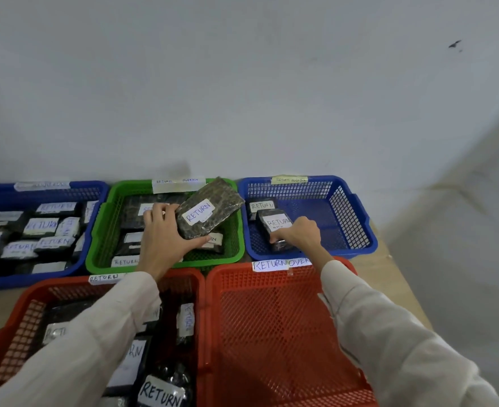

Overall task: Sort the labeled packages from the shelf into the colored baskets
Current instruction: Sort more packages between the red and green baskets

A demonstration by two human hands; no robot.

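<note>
Now the left hand point(166, 230) holds a tilted pkg point(210, 212) marked RETURN over the green basket point(219, 261). The thumb is under its near edge and the fingers press its left side. Some flat pkgs point(133, 239) lie in the basket below it. The right hand point(298, 233) is inside the right blue basket point(368, 242), fingers curled round the near end of a second pkg point(274, 223) on the bottom, w/ one other pkg point(261, 205) just behind. The left blue basket point(37, 280) is crowded w/ many pkgs point(41, 224). The left red basket point(22, 304) has several pkgs point(160, 390).
</note>
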